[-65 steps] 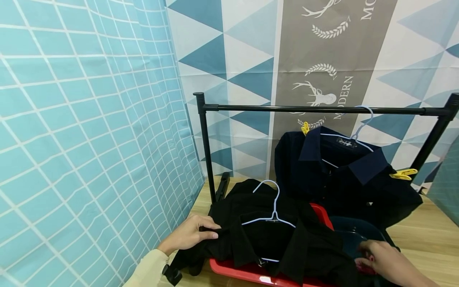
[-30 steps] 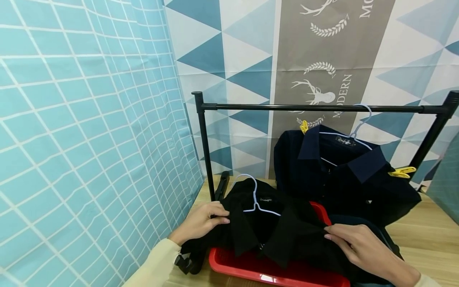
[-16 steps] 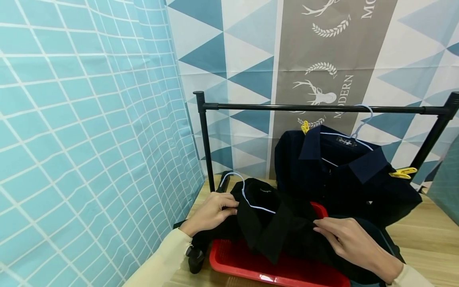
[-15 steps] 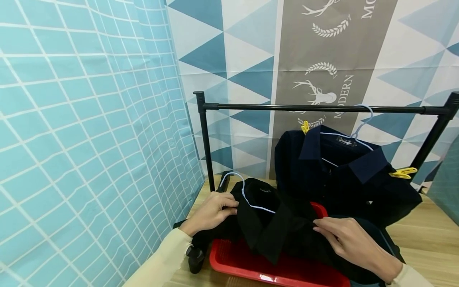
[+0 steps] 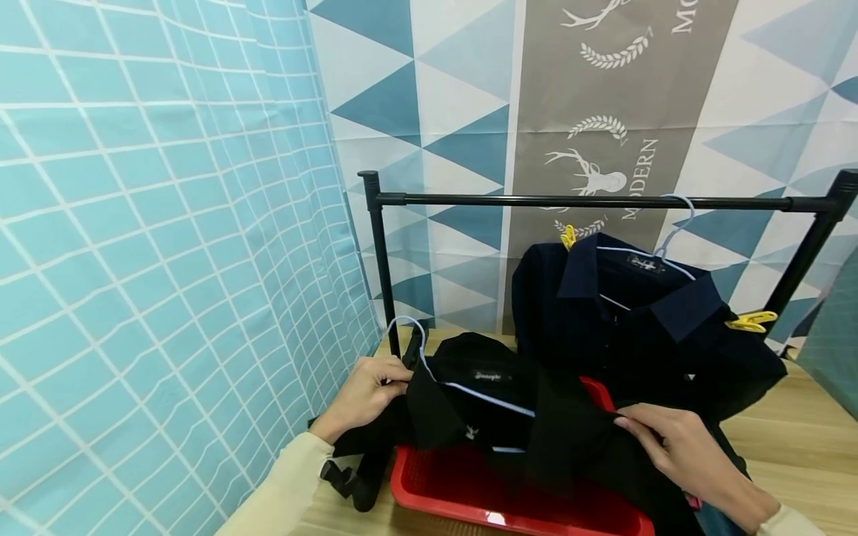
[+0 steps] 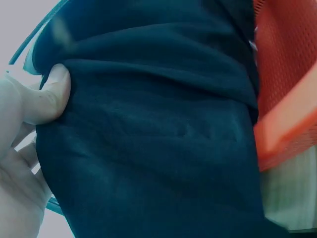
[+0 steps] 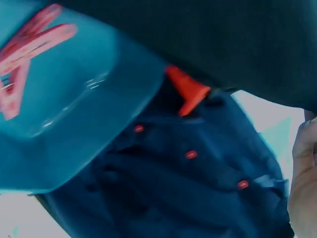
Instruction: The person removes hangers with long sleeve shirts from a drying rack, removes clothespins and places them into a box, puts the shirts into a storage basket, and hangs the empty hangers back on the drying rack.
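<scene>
A black shirt point(image 5: 563, 424), fitted with a hanger point(image 5: 489, 398), is held over a red basket point(image 5: 456, 506), its sides pinched by the left hand point(image 5: 369, 394) and right hand point(image 5: 684, 450). The cloth is judged light and limp, best gripped at the shoulders. "MODERN" is printed on the backdrop point(image 5: 556, 89); the collar label point(image 5: 492, 376) cannot be read.

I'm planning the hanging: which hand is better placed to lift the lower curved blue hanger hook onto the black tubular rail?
Probably the left hand: it pinches the black collared shirt close beside the curved blue hook, while the right hand holds the shirt's other side, farther away.
</scene>
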`<state>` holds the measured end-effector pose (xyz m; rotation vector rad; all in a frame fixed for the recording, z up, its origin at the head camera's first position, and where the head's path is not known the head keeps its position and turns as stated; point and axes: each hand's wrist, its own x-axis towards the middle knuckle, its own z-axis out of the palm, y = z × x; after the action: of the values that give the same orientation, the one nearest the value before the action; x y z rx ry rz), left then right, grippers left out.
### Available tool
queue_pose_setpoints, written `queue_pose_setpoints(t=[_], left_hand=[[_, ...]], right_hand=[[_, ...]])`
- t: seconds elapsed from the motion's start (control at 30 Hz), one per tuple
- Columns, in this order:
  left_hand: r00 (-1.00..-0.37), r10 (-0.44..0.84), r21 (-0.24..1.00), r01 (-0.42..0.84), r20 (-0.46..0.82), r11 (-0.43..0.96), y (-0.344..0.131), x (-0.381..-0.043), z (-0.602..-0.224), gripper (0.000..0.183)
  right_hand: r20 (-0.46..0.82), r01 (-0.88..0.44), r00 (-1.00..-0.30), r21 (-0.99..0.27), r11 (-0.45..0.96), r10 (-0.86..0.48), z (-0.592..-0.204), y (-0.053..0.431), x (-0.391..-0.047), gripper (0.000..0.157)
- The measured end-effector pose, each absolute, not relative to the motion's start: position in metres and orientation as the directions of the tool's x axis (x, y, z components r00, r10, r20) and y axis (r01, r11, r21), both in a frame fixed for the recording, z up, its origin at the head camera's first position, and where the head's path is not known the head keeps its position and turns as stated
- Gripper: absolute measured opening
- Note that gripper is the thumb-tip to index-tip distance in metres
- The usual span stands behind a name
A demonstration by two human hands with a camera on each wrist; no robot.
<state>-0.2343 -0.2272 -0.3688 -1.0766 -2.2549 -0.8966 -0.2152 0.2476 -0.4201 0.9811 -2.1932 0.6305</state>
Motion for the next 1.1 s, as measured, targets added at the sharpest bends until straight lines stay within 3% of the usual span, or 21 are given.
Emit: queue_pose_setpoints(t=[0.23,0.4,0.53,0.63,0.77,0.87,0.97,1.1], left_hand=[[-0.587,0.482,0.355,0.796,0.65,0.49,-0.226,-0.234,-0.371,0.024],[-0.591,0.466,0.349,0.788,0.658,0.506,-0.225,-0.234,-0.371,0.027],[-0.585,0.459,0.353,0.793,0.669,0.496,-0.225,-0.234,-0.371,0.029],[-0.591,0.449,0.379,0.793,0.67,0.477,-0.226,-0.234,-0.37,0.03],[-0.598,0.441,0.407,0.792,0.669,0.456,-0.225,-0.231,-0.368,0.03],[-0.597,0.452,0.414,0.795,0.663,0.443,-0.223,-0.229,-0.367,0.027],[-0.604,0.459,0.426,0.792,0.651,0.437,-0.22,-0.228,-0.366,0.025],[-0.612,0.461,0.428,0.786,0.643,0.446,-0.218,-0.227,-0.366,0.025]], right_hand=[[0.713,-0.704,-0.552,-0.121,0.7,-0.432,-0.419,0.237,-0.211,0.039],[0.657,-0.707,-0.635,-0.284,0.648,-0.405,-0.407,0.218,-0.197,0.031],[0.618,-0.744,-0.639,-0.347,0.571,-0.458,-0.406,0.208,-0.193,0.027],[0.613,-0.723,-0.671,-0.416,0.551,-0.418,-0.408,0.21,-0.195,0.03],[0.49,-0.589,-0.804,-0.573,0.57,-0.338,-0.41,0.214,-0.201,0.015],[0.333,-0.485,-0.871,-0.695,0.531,-0.36,-0.41,0.212,-0.208,0.006],[0.147,-0.337,-0.883,-0.86,0.383,-0.446,-0.412,0.21,-0.216,0.012],[-0.059,-0.024,-0.827,-0.99,0.14,-0.559,-0.415,0.214,-0.224,0.016]])
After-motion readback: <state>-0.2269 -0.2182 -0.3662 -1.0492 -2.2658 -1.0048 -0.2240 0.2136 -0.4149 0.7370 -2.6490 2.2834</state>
